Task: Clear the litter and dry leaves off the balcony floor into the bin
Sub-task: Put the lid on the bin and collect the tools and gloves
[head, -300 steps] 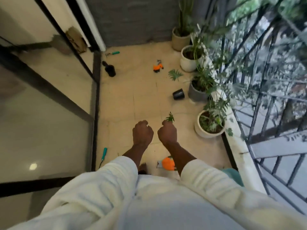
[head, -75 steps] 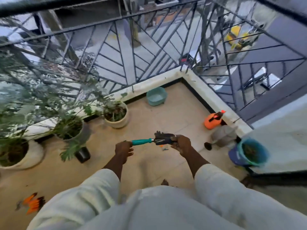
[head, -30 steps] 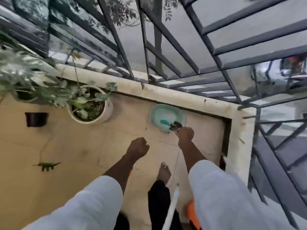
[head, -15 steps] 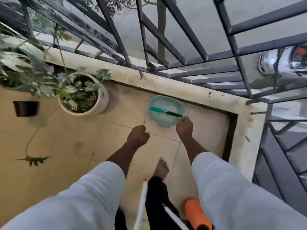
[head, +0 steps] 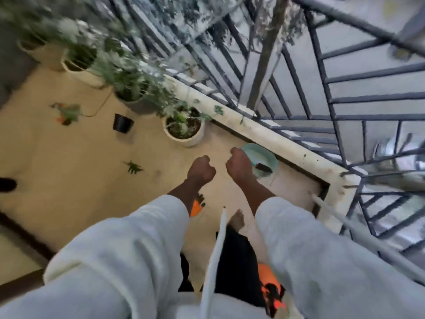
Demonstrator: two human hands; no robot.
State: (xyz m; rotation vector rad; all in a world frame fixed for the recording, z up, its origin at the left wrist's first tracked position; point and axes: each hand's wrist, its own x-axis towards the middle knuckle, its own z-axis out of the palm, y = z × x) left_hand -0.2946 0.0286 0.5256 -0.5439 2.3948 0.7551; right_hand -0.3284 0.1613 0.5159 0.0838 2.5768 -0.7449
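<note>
Head view: potted plants (head: 184,127), black pot (head: 122,123), fallen leaf (head: 134,167) on floor (head: 69,180).

Beige tiled floor (head: 69,180); dark metal railing (head: 322,88); daylight

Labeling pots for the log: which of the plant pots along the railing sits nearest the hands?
The white round pot, last in the row toward the teal basin; the grey pot and other white pot stand farther along.
</note>
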